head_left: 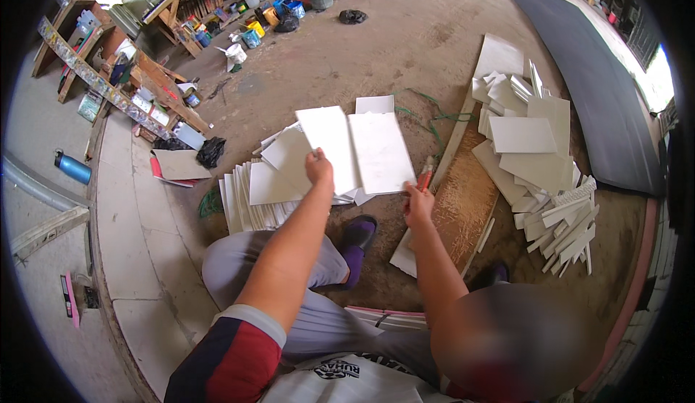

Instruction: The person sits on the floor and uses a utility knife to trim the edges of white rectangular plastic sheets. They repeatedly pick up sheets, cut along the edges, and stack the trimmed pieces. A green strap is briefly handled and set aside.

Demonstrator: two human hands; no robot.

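My left hand (318,168) grips the lower edge of a white rectangular board (326,139), thumb on top. My right hand (418,204) is closed around a slim red-handled tool (425,176), possibly a cutter. Its fingers also meet the lower right corner of a second white board (381,153), tilted beside the first. Under and left of both boards lies a pile of white sheets (271,182), several stacked on edge. A smaller white piece (374,104) shows behind the second board.
Right of my hands lies a brown plank (463,211) strewn with shavings. Beyond it are a heap of white offcuts (532,160) and a long dark sheet (579,77). Green string (427,110) trails on the floor. Paint cans (251,37) and a wooden rack (108,77) stand farther left.
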